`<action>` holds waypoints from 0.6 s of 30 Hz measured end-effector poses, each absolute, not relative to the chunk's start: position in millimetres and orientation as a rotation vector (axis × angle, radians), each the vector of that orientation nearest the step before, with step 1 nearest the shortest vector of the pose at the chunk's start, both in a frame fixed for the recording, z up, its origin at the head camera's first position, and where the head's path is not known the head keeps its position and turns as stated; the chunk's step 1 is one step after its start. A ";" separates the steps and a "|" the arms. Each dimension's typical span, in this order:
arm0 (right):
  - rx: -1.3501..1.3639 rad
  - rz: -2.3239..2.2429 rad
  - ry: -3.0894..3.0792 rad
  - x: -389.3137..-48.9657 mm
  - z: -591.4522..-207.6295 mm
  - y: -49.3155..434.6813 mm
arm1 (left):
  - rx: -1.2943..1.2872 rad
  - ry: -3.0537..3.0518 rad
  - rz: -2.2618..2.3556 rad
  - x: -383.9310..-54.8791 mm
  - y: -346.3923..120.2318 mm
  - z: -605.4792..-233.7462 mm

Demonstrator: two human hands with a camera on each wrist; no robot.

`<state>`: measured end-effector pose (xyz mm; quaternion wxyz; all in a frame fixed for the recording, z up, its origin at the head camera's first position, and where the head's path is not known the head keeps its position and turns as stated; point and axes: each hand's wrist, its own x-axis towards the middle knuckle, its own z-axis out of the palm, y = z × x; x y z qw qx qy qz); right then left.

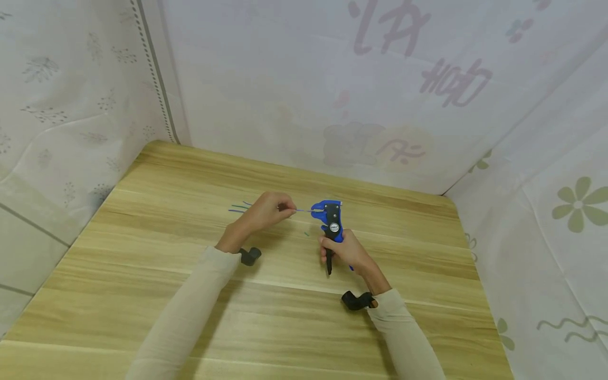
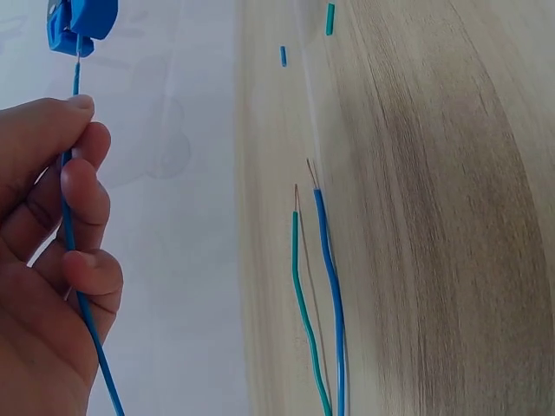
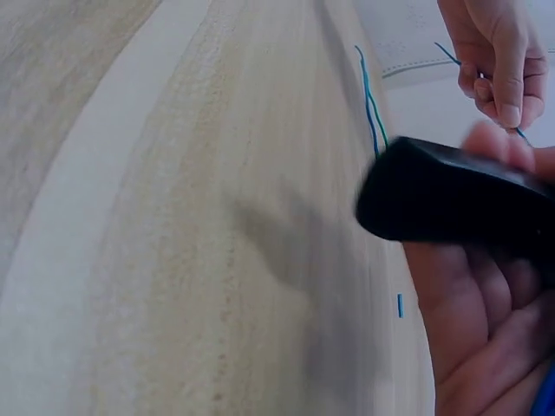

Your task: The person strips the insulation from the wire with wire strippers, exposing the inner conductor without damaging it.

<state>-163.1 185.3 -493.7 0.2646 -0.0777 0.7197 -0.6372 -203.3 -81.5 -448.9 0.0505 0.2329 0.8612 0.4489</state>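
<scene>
My left hand [image 1: 266, 211] pinches a thin blue wire [image 2: 104, 368] between thumb and fingertips, the rest of it running down across the palm. The wire's tip reaches into the blue head of a wire stripper [image 1: 334, 214]. A short bit of bare copper [image 2: 78, 59] shows just below that head in the left wrist view. My right hand [image 1: 350, 250] grips the stripper by its handles, head up. Its black handle [image 3: 451, 195] fills much of the right wrist view and covers part of the fingers.
A green wire [image 2: 303, 303] and a blue wire with bare copper ends [image 2: 332, 269] lie on the wooden table [image 1: 285, 327]. Small blue [image 2: 283, 56] and green [image 2: 329, 19] insulation offcuts lie farther along. Patterned cloth [image 1: 266, 95] hangs behind the table.
</scene>
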 end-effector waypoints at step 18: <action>-0.138 -1.698 2.087 -162.0 -496.1 185.9 | 0.714 2.595 1.368 -201.4 -81.6 -448.2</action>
